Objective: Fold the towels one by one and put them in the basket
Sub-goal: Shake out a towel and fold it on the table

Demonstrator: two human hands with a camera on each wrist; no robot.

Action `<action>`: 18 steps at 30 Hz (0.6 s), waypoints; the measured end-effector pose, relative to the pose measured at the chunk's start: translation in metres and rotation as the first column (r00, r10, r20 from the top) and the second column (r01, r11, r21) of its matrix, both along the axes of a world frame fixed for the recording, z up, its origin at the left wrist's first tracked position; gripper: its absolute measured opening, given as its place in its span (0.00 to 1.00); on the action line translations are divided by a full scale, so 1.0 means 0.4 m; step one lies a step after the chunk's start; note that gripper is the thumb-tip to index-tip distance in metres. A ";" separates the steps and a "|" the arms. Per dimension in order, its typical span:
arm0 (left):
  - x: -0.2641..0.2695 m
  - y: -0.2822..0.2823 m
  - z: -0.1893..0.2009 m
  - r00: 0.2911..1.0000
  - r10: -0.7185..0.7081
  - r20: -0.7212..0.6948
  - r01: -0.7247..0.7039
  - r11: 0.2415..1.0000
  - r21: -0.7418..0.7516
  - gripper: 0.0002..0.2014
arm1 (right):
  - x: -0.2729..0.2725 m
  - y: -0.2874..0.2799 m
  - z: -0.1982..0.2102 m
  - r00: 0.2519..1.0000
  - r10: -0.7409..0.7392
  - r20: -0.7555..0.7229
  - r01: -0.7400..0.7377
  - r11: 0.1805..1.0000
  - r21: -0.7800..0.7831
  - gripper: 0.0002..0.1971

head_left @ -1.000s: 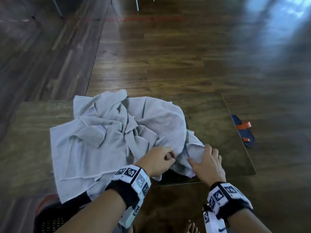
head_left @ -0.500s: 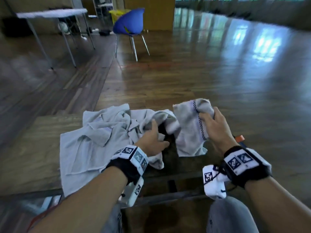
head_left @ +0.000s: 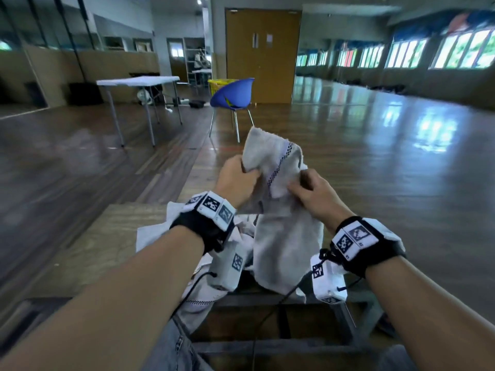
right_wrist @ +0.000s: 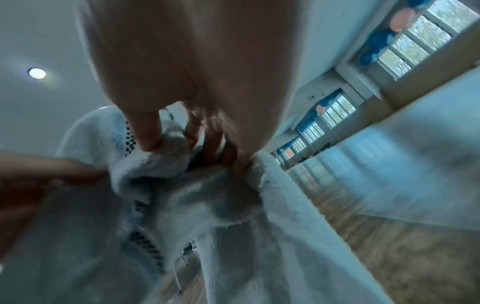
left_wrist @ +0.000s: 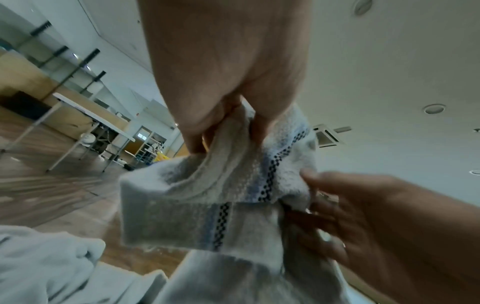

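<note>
A small grey towel with a dark checkered stripe hangs in the air above the low wooden table. My left hand grips its top left edge, and my right hand pinches the edge just to the right. In the left wrist view the towel is bunched under my left fingers. In the right wrist view my thumb and fingers clamp the towel. More grey towels lie crumpled on the table below my arms. No basket shows near me.
A blue chair stands ahead on the wooden floor, with a yellow crate behind it. A white folding table stands to the left. Brown double doors close the far wall. Windows line the right side.
Both hands have lifted one small towel off the pile and raised it in front of me. My head has tilted up, so the room is in view now.
</note>
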State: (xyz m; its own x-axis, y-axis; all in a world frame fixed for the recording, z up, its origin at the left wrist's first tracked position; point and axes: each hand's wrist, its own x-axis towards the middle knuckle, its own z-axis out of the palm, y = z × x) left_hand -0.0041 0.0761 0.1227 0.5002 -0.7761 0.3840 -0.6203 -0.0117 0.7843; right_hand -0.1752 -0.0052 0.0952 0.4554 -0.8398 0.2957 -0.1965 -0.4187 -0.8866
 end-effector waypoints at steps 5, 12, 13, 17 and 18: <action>0.027 0.011 0.020 0.987 0.035 0.157 -0.032 0.999 -0.017 0.11 | 0.009 0.009 -0.038 0.970 -0.015 -0.242 0.009 1.000 -0.028 0.27; -0.021 0.052 0.019 0.806 -0.550 0.218 0.507 0.832 0.223 0.17 | -0.007 0.056 -0.016 0.974 0.143 -0.176 -0.175 0.968 -0.182 0.39; -0.032 0.055 0.024 0.777 -0.579 0.246 0.523 0.812 0.260 0.15 | -0.009 0.061 -0.006 0.971 0.157 -0.180 -0.191 0.962 -0.197 0.40; -0.058 0.063 0.032 0.786 -0.516 0.340 0.446 0.855 0.265 0.13 | -0.029 0.083 0.018 0.973 0.067 -0.223 -0.141 0.932 -0.335 0.27; -0.060 0.064 0.028 0.800 -0.488 0.350 0.426 0.872 0.241 0.14 | -0.039 0.089 0.022 0.973 0.013 -0.230 -0.100 0.923 -0.373 0.20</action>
State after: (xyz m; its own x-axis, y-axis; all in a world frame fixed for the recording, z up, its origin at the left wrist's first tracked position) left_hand -0.0280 0.1015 0.1340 -0.0930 -0.9372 0.3360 -0.8326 0.2583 0.4900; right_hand -0.1907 0.0305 0.1039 0.5886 -0.6548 0.4742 -0.3328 -0.7308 -0.5960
